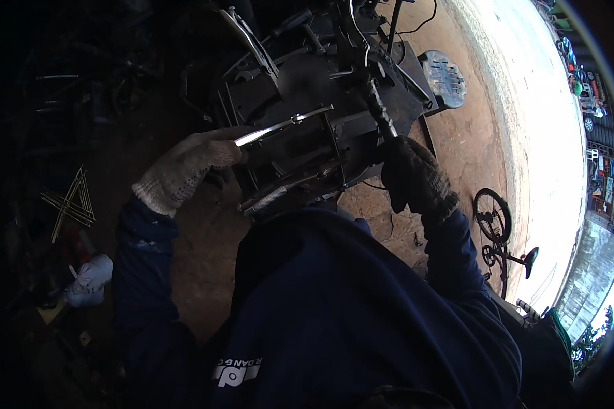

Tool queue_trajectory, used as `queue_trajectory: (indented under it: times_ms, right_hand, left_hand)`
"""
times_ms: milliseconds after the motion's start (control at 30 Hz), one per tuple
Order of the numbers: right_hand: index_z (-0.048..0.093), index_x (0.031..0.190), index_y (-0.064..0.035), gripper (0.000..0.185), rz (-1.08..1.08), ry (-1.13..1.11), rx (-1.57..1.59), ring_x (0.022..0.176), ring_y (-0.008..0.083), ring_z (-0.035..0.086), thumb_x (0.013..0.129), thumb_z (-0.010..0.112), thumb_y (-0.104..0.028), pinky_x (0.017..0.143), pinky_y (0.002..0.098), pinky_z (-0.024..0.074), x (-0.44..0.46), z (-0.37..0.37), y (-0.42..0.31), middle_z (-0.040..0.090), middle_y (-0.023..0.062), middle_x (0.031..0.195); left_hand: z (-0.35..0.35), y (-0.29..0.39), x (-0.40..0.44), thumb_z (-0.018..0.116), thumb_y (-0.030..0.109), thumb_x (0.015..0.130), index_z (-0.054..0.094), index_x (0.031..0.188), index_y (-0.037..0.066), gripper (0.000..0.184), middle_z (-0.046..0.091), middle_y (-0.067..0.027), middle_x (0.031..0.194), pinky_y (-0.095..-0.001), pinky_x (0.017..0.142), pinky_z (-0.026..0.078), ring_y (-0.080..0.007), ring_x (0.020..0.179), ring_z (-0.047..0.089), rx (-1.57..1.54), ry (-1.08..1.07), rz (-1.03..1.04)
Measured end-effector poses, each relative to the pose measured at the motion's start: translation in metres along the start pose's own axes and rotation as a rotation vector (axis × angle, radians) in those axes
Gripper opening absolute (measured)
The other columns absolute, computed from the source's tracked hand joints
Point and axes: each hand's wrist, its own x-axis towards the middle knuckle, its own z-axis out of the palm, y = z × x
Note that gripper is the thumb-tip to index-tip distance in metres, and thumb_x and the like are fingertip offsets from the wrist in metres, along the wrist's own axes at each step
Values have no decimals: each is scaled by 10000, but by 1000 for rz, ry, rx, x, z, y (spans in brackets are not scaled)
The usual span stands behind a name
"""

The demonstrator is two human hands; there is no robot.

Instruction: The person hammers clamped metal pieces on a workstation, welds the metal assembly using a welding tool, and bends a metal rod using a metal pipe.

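Silver in colour, one metal rod (273, 128) is clasped by the curled left hand (196, 163); rightward, one dark bar's (382, 113) near end is enclosed by the right hand (415, 176).

Frame (361, 105) crowds the middle, room to its right

Upright bars (249, 42) block the way ahead. A hand could pass over the floor (467, 146) between the pad (445, 80) and the bicycle (492, 217). Far left, crossed rods (71, 206) obstruct.
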Motion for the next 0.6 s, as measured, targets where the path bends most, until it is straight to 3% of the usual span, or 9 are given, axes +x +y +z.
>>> queue_trajectory:
  times_ms: [67,133,200,233,333,400,433,533,600]
  right_hand:
    - [616,1193,-22,455,-76,14,60,501,136,558,1030,534,-439,446,269,448,-2,-5,-2,619,55,793]
    - [611,1207,-27,415,-259,229,-399,516,148,564,1027,544,-395,450,281,455,-3,-12,-8,600,50,788]
    - [613,1204,-36,392,-223,313,-183,543,165,569,1014,560,-374,460,305,466,18,-37,8,583,53,789]
    - [604,1234,-26,405,-178,432,-46,521,150,543,1024,527,-364,451,306,458,28,-46,13,551,38,762]
    - [601,1245,-22,425,-79,583,72,521,150,536,1016,523,-371,457,321,467,63,-82,33,537,38,758]
    - [563,1209,-29,433,59,643,-24,544,168,546,991,595,-401,445,329,448,94,-114,53,565,76,829]
    - [585,1195,-53,415,185,633,-184,679,272,654,949,632,-384,564,426,527,114,-136,64,643,142,921]
    - [588,1194,-59,414,263,613,-533,718,287,659,941,637,-382,595,437,529,173,-182,100,648,150,943]
    - [590,1193,-63,413,263,596,-740,743,296,661,936,641,-381,616,444,530,203,-200,118,652,155,959]
  left_hand:
    - [6,2,-4,633,584,881,495,1434,-15,827,560,-252,1323,-361,876,536,-301,1129,621,-23,-35,85]
    - [15,14,-7,617,576,871,513,1426,-14,816,637,-178,1226,-340,876,517,-244,1062,635,-39,-72,174]
    - [28,37,-7,587,605,815,541,1411,-12,860,665,-79,1058,-329,848,486,-183,940,611,134,121,-95]
    - [33,43,-6,591,684,754,541,1411,-13,959,655,-85,1064,-331,802,475,-181,909,596,122,119,-86]
    - [25,34,-3,600,634,785,537,1409,-27,911,653,-83,1048,-321,781,480,-174,905,597,63,74,-35]
    - [22,31,0,617,591,814,520,1412,-47,880,651,-86,1042,-306,753,479,-155,873,596,66,86,-50]
    - [22,32,-2,628,568,822,512,1414,-56,867,651,-91,1053,-300,751,483,-149,864,598,37,78,-47]
    - [18,35,-3,656,528,819,497,1419,-70,861,653,-112,1124,-281,754,488,-128,820,595,-30,63,-84]
    - [17,35,-2,664,554,828,494,1419,-74,879,640,-140,1214,-300,834,494,-163,949,622,-23,43,-87]
